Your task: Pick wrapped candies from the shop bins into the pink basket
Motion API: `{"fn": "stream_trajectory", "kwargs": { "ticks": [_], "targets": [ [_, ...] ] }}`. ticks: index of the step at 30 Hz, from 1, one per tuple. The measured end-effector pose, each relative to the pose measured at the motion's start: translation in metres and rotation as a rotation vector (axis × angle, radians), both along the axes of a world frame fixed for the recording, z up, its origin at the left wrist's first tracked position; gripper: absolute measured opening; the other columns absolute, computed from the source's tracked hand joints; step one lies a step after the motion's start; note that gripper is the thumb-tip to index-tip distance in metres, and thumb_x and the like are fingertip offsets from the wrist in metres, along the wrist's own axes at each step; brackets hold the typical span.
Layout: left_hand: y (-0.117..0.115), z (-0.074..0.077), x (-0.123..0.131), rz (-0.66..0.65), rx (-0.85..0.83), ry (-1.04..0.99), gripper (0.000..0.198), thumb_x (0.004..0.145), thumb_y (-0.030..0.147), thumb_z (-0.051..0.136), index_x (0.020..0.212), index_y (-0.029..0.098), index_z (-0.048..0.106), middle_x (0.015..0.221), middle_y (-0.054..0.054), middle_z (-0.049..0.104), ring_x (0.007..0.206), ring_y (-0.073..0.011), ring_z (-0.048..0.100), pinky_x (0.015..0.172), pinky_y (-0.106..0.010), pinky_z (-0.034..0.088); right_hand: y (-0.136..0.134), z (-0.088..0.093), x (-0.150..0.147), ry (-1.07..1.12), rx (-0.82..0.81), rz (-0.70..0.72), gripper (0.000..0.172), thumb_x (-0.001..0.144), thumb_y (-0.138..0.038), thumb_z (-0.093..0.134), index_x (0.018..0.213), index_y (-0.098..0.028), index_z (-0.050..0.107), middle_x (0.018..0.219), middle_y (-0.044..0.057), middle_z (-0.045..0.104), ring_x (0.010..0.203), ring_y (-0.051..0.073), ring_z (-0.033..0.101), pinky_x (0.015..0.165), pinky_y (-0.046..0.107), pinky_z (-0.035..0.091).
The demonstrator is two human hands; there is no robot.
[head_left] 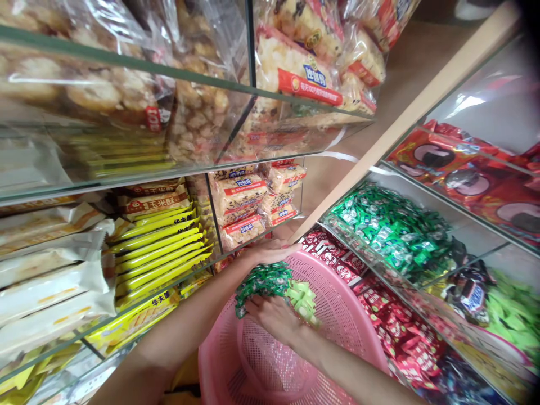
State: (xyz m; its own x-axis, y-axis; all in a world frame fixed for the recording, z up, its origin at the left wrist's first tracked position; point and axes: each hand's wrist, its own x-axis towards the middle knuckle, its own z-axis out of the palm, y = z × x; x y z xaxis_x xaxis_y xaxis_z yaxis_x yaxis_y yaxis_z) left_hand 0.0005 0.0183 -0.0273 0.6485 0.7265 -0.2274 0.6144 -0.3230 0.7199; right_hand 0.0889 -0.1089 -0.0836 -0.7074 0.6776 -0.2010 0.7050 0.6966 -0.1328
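Observation:
A pink plastic mesh basket (350,287) is tilted below the shelves. My left hand (272,251) is at its far rim, with the forearm along its left side; the fingers rest over the rim and partly hide behind it. Inside the basket, green-wrapped candies (270,277) lie in a heap against the far left wall. Pale green candies (302,298) lie just right of them. My right hand (270,316) reaches into the basket, its fingers curled into the near edge of the green-wrapped heap. The fingertips are hidden among the wrappers.
Glass shelves on the left hold yellow wafer packets (160,253), white packets (54,275) and bagged pastries (240,197). On the right shelves lie a pile of green candies (392,230), red-wrapped candies (400,326) and red bags (464,174). A wooden post (405,129) stands between them.

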Motion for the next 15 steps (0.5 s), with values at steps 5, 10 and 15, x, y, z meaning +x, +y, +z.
{"fn": "stream_trajectory", "kwargs": {
  "ticks": [5,10,15],
  "targets": [
    [0.000,0.000,0.000,0.000,0.006,0.001,0.068,0.079,0.072,0.021,0.087,0.020,0.063,0.096,-0.006,0.066,0.100,-0.0258,0.054,0.088,-0.034,0.036,0.000,0.002,-0.009,-0.067,0.098,-0.052,0.014,0.092,-0.025,0.043,0.088,-0.019,0.056,0.085,0.003,0.064,0.071,0.016,0.061,0.053,0.026,0.042],
    [-0.001,0.001,-0.001,0.007,0.015,0.018,0.068,0.079,0.073,0.021,0.087,0.020,0.063,0.097,-0.006,0.066,0.099,-0.0257,0.055,0.086,-0.033,0.037,-0.001,0.006,-0.014,-0.047,0.055,-0.158,0.018,0.089,-0.035,0.050,0.092,-0.019,0.056,0.089,0.004,0.064,0.075,0.018,0.061,0.056,0.027,0.042],
    [-0.001,0.002,-0.003,-0.019,0.012,0.039,0.067,0.080,0.071,0.022,0.092,0.019,0.062,0.095,-0.006,0.066,0.094,-0.0231,0.057,0.082,-0.030,0.039,0.004,0.032,0.006,0.019,0.001,-0.164,0.018,0.090,-0.034,0.047,0.093,-0.019,0.055,0.088,0.003,0.064,0.074,0.017,0.061,0.058,0.026,0.038]
  ]
}}
